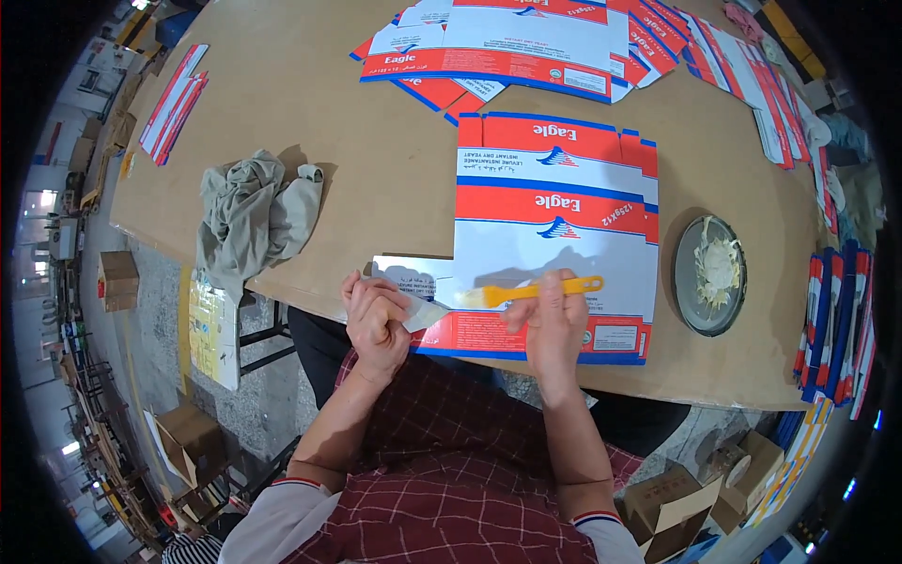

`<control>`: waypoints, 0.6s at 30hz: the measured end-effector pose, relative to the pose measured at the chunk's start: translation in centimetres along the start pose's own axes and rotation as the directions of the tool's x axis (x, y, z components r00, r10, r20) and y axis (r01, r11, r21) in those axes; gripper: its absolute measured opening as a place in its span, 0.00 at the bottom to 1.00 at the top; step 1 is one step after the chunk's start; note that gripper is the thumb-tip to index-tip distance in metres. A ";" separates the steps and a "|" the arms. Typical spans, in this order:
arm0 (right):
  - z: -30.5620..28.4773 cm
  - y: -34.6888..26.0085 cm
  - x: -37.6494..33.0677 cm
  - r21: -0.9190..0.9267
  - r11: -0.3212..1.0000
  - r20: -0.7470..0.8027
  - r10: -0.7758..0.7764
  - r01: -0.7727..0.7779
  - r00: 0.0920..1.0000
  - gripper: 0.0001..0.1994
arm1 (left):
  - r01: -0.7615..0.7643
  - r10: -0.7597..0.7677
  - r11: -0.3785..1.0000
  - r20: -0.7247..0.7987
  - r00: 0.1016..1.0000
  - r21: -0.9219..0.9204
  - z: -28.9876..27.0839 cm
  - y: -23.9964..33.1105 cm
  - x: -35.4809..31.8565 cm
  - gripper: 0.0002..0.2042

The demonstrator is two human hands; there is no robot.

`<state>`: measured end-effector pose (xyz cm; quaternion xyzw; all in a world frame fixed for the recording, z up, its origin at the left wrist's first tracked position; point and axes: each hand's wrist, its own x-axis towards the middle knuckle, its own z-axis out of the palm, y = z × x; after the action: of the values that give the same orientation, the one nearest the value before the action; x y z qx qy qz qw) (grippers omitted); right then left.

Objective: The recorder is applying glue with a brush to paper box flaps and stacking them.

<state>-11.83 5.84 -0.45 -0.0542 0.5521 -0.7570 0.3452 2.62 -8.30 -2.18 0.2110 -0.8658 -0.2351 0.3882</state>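
Note:
My right hand (556, 324) is closed round the yellow handle of a brush (512, 292), its pale bristles pointing left. The brush is over a flat, unfolded carton (554, 240), printed red, white and blue, that lies before me at the table's near edge. My left hand (376, 324) is closed at the carton's left side, the fingers curled. A pale, flat, pointed piece (425, 313) sticks out from it; whether it is a carton flap or a separate sheet I cannot tell. To the right stands a round bowl (693, 307) with creamy white paste (720, 268) inside.
A crumpled grey-green cloth (256, 218) lies at the table's left edge. More flat cartons (526, 42) are heaped at the far side, with a small stack (175, 105) far left. Bundled cartons (832, 320) stand at the right edge. Open cardboard boxes (672, 503) sit on the floor.

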 end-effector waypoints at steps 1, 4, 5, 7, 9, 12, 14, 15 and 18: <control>-0.1 0.1 0.1 0.000 1.000 0.020 -0.009 0.009 1.000 0.13 | 0.019 -0.019 1.000 0.019 1.000 0.011 0.0 0.0 0.1 0.12; -0.2 0.2 0.3 0.336 0.938 -0.051 -0.073 0.086 0.996 0.12 | 0.035 -0.032 0.999 0.061 0.998 -0.039 0.0 0.1 0.9 0.11; -0.2 0.2 0.4 0.330 0.939 -0.043 -0.090 0.099 0.995 0.12 | 0.039 -0.037 0.999 0.076 0.996 -0.020 0.0 0.2 1.2 0.11; -0.2 0.2 0.5 0.416 0.904 -0.093 -0.069 0.102 0.993 0.12 | 0.145 -0.136 0.986 0.109 0.985 -0.081 -0.1 0.7 1.7 0.11; -0.3 0.2 0.5 0.393 0.912 -0.080 -0.094 0.118 0.992 0.12 | 0.197 -0.193 0.980 0.138 0.971 -0.012 -0.8 1.8 1.4 0.12; -0.4 0.5 0.5 0.361 0.920 -0.084 -0.132 0.153 0.988 0.12 | -0.116 0.066 0.988 0.391 0.918 0.106 -2.0 3.2 0.6 0.17; -0.4 0.6 0.5 0.345 0.923 -0.065 -0.155 0.168 0.986 0.12 | -0.141 0.018 0.969 0.514 0.858 0.201 -1.8 3.8 0.1 0.17; -0.4 0.7 0.5 0.350 0.921 -0.059 -0.162 0.173 0.985 0.12 | -0.202 -0.019 0.936 0.612 0.790 0.289 -1.6 4.0 -0.1 0.18; -0.3 0.5 0.5 0.353 0.919 -0.061 -0.167 0.178 0.984 0.13 | -0.144 -0.063 0.951 0.629 0.775 0.273 -1.5 3.7 0.1 0.20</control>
<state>-12.09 5.69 -1.16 -0.0279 0.4037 -0.8727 0.2733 3.03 -5.74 0.88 0.1587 -0.9754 -0.1468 0.0433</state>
